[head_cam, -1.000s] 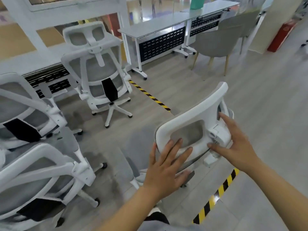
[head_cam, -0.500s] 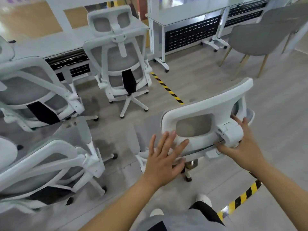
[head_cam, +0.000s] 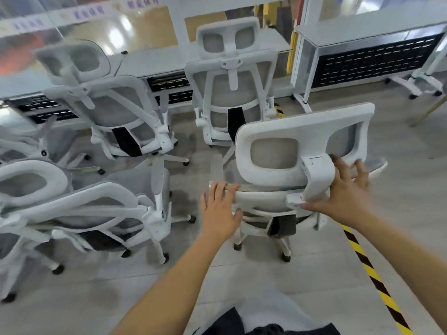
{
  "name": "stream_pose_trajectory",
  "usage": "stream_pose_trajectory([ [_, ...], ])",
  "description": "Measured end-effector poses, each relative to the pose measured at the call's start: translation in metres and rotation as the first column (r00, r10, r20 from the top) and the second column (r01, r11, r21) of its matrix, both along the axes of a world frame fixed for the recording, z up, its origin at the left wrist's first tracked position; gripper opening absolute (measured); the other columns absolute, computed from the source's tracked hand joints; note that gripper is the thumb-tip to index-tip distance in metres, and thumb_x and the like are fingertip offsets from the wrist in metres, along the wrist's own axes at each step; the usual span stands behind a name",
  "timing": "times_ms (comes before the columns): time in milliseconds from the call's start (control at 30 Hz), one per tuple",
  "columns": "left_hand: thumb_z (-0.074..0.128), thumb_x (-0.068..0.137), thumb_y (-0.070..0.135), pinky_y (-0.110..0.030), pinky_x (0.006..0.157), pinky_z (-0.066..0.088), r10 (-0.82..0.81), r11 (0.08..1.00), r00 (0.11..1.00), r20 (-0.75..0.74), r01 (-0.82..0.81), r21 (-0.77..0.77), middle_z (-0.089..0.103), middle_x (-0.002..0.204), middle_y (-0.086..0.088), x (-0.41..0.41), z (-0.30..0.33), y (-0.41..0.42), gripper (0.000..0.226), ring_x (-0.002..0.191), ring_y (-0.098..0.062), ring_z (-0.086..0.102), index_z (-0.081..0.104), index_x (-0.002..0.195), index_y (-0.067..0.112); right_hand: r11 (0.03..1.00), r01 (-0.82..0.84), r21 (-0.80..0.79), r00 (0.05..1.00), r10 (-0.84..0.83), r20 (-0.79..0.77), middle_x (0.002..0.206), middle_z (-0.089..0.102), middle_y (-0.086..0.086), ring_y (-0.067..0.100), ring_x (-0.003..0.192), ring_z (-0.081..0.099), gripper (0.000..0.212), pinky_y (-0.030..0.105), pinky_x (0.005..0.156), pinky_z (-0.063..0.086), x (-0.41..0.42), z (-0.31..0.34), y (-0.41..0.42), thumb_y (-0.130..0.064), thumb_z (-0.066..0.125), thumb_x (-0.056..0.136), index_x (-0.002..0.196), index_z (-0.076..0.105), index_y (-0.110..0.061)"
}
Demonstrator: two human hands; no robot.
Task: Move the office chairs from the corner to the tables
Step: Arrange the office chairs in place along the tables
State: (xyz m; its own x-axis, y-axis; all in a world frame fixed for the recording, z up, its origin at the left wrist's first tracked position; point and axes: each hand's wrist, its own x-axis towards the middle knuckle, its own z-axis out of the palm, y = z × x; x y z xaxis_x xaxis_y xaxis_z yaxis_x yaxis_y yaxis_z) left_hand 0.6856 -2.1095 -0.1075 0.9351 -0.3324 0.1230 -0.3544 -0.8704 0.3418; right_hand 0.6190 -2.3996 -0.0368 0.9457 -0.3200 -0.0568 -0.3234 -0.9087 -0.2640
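A white office chair (head_cam: 302, 131) with grey mesh stands right in front of me, its back toward me and its headrest tilted. My left hand (head_cam: 219, 209) grips the left end of the backrest's top edge, fingers over it and thumb beneath. Over on the other side, my right hand (head_cam: 348, 192) presses against the white headrest bracket with fingers spread and thumb under the bracket. The image is blurred around the right fingers. A white table (head_cam: 358, 29) with a black perforated panel stands at the back right.
Three more white chairs crowd the left: one upright (head_cam: 229, 93) at a long table (head_cam: 169, 60), one tilted (head_cam: 106, 107), one close at lower left (head_cam: 77, 209). Yellow-black floor tape (head_cam: 370, 269) runs along the right. My legs (head_cam: 266, 320) show at the bottom.
The view has swung left and the chair's back now faces me squarely. My left hand slid from the headrest down to the backrest's edge. My right hand's fingers have spread.
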Motion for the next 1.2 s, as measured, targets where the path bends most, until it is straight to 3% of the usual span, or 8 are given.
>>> stream_pose_trajectory([
  [133, 0.046, 0.089, 0.052, -0.059, 0.115, 0.013, 0.140, 0.990, 0.989, -0.049, -0.140, 0.018, 0.029, 0.151, 0.006, 0.015, -0.002, -0.020, 0.052, 0.147, -0.023, 0.013, 0.031, 0.137, 0.043, 0.997, -0.061, 0.039, 0.998, 0.061, 0.017, 0.160, -0.008, -0.013, 0.038, 0.144, -0.024, 0.133, 0.054, 0.118, -0.002, 0.029, -0.004, -0.013, -0.077, 0.072, 0.060, 0.154, -0.009, -0.029],
  [267, 0.039, 0.092, 0.061, -0.061, 0.116, 0.002, 0.218, 0.975, 0.964, -0.149, -0.220, 0.002, 0.019, 0.158, 0.008, 0.031, 0.011, -0.035, 0.052, 0.150, -0.019, 0.005, 0.029, 0.140, 0.044, 0.994, -0.111, 0.004, 0.993, 0.111, 0.039, 0.159, -0.003, -0.007, 0.044, 0.145, -0.015, 0.133, 0.058, 0.117, 0.004, 0.054, -0.008, -0.023, -0.087, 0.061, 0.055, 0.153, -0.008, -0.029],
  [433, 0.037, 0.091, 0.067, -0.060, 0.117, 0.004, 0.266, 0.958, 0.937, -0.228, -0.282, -0.041, 0.017, 0.161, 0.009, 0.035, 0.022, -0.043, 0.054, 0.150, -0.018, 0.007, 0.035, 0.140, 0.043, 0.990, -0.136, -0.033, 0.990, 0.137, 0.029, 0.156, 0.010, -0.005, 0.039, 0.149, 0.007, 0.135, 0.065, 0.115, 0.015, 0.070, -0.018, -0.031, -0.099, 0.044, 0.043, 0.150, -0.006, -0.032],
  [633, 0.036, 0.092, 0.065, -0.057, 0.117, 0.005, 0.269, 0.952, 0.941, -0.208, -0.292, -0.091, 0.025, 0.156, 0.010, 0.027, 0.021, -0.038, 0.049, 0.148, -0.017, 0.011, 0.039, 0.136, 0.044, 0.988, -0.149, -0.045, 0.988, 0.150, 0.039, 0.159, 0.010, -0.006, 0.037, 0.150, 0.006, 0.137, 0.065, 0.114, 0.014, 0.065, -0.028, -0.030, -0.101, 0.041, 0.044, 0.152, -0.004, -0.030],
  [933, 0.041, 0.095, 0.059, -0.054, 0.118, 0.003, 0.284, 0.941, 0.939, -0.193, -0.311, -0.131, 0.027, 0.151, 0.014, 0.006, 0.020, -0.025, 0.040, 0.147, -0.016, 0.012, 0.043, 0.132, 0.043, 0.989, -0.135, -0.053, 0.984, 0.140, 0.106, 0.158, 0.012, -0.004, 0.036, 0.150, -0.005, 0.130, 0.058, 0.118, 0.000, 0.045, -0.026, -0.014, -0.092, 0.056, 0.049, 0.153, 0.003, -0.033],
  [1033, 0.044, 0.093, 0.062, -0.058, 0.114, 0.014, 0.293, 0.925, 0.931, -0.217, -0.334, -0.183, 0.031, 0.144, 0.018, 0.008, 0.025, -0.018, 0.035, 0.141, -0.015, 0.020, 0.045, 0.124, 0.046, 0.989, -0.139, -0.059, 0.989, 0.142, 0.050, 0.160, 0.009, -0.004, 0.037, 0.151, -0.007, 0.136, 0.061, 0.117, 0.003, 0.054, -0.022, -0.005, -0.096, 0.053, 0.045, 0.154, 0.002, -0.032],
  [1100, 0.043, 0.092, 0.063, -0.058, 0.113, 0.017, 0.291, 0.923, 0.930, -0.227, -0.335, -0.191, 0.031, 0.142, 0.020, 0.010, 0.025, -0.012, 0.033, 0.140, -0.016, 0.021, 0.043, 0.122, 0.048, 0.987, -0.145, -0.068, 0.986, 0.150, 0.074, 0.160, 0.010, 0.000, 0.034, 0.149, -0.016, 0.135, 0.058, 0.119, -0.003, 0.056, -0.016, 0.003, -0.094, 0.057, 0.048, 0.155, 0.005, -0.029],
  [1200, 0.043, 0.092, 0.062, -0.058, 0.115, 0.014, 0.288, 0.929, 0.934, -0.210, -0.325, -0.174, 0.024, 0.150, 0.018, 0.013, 0.018, -0.004, 0.038, 0.145, -0.020, 0.014, 0.035, 0.127, 0.050, 0.979, -0.177, -0.103, 0.968, 0.192, 0.158, 0.158, 0.018, 0.006, 0.015, 0.140, -0.040, 0.129, 0.047, 0.119, -0.014, 0.059, -0.005, 0.012, -0.083, 0.069, 0.054, 0.155, 0.016, -0.022],
])
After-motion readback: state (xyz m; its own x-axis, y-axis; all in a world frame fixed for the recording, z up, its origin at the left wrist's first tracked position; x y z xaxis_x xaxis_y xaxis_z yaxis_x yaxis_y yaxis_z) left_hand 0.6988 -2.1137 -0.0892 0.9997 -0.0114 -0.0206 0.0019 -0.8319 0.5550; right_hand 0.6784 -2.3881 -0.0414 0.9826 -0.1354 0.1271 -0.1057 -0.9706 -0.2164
